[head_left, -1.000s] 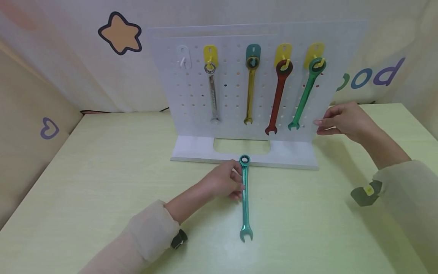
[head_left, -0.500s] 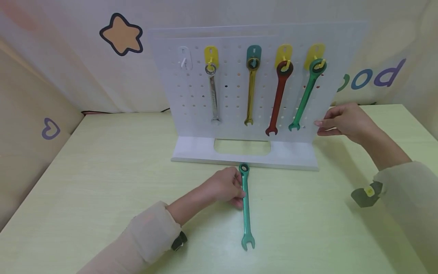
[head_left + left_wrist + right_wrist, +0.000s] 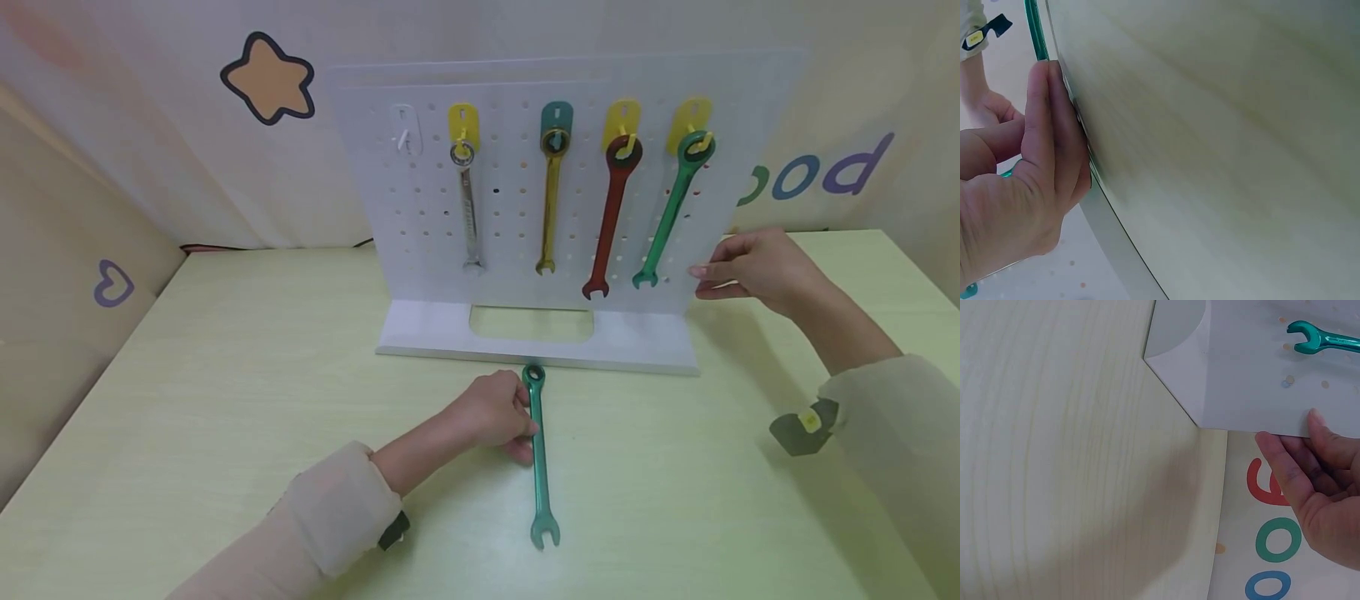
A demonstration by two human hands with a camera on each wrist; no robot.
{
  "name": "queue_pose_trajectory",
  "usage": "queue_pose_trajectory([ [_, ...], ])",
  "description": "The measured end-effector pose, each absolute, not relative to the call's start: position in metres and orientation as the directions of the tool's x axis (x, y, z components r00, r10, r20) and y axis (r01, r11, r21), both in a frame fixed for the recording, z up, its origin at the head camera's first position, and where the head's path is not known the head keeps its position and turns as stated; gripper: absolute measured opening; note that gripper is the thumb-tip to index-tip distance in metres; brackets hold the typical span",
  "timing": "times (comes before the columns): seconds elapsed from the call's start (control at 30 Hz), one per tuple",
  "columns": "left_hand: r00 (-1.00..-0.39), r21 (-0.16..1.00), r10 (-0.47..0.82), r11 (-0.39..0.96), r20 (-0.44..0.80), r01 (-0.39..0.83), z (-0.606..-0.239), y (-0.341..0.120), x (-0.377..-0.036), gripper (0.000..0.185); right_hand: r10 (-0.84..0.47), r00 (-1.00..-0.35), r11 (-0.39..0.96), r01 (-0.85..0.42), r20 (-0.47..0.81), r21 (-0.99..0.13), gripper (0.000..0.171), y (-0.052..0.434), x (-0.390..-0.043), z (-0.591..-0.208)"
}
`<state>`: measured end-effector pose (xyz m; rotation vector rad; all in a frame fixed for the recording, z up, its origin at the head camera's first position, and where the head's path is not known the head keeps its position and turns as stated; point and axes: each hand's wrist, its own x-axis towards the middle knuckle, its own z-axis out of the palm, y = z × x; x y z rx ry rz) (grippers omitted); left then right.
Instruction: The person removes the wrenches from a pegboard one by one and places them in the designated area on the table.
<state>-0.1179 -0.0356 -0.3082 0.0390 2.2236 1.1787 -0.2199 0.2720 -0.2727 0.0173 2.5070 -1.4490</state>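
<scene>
Table [image 3: 225,375]: left hand [image 3: 491,412] grips teal wrench [image 3: 537,467]; right hand [image 3: 753,265] pinches pegboard [image 3: 517,242] edge.

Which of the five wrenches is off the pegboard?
The teal wrench lying flat on the table, gripped by the left hand. The silver, gold, red and green ones all hang from hooks on the pegboard.

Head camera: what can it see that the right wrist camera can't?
Only the head view shows the left hand gripping the teal wrench on the table, plus the silver, gold and red wrenches. Only the right wrist view shows the colourful letters close up. Both show the right hand holding the pegboard edge and the green wrench.
</scene>
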Motion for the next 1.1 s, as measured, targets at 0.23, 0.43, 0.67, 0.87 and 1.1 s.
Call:
queue_pose_trajectory([
  [0.23, -0.808, 0.738, 0.286, 0.627, -0.516, -0.250, -0.307, -0.036, -0.117, 0.032, -0.115, -0.969, 0.518, 0.128, -0.217, -0.846, 0.021, 0.272, -0.220, -0.272],
  [0.43, -0.813, 0.733, 0.286, 0.638, -0.508, -0.234, -0.301, -0.042, -0.120, 0.041, -0.112, -0.968, 0.525, 0.132, -0.222, -0.841, 0.022, 0.271, -0.220, -0.272],
  [0.67, -0.826, 0.753, 0.280, 0.614, -0.489, -0.238, -0.295, -0.051, -0.127, 0.044, -0.106, -0.969, 0.511, 0.140, -0.223, -0.848, 0.021, 0.271, -0.220, -0.273],
  [0.87, -0.824, 0.762, 0.283, 0.598, -0.491, -0.249, -0.290, -0.056, -0.132, 0.044, -0.104, -0.969, 0.522, 0.140, -0.226, -0.841, 0.022, 0.271, -0.219, -0.273],
  [1.1, -0.836, 0.791, 0.291, 0.559, -0.466, -0.247, -0.286, -0.061, -0.138, 0.039, -0.103, -0.968, 0.532, 0.141, -0.229, -0.835, 0.023, 0.271, -0.220, -0.273],
])
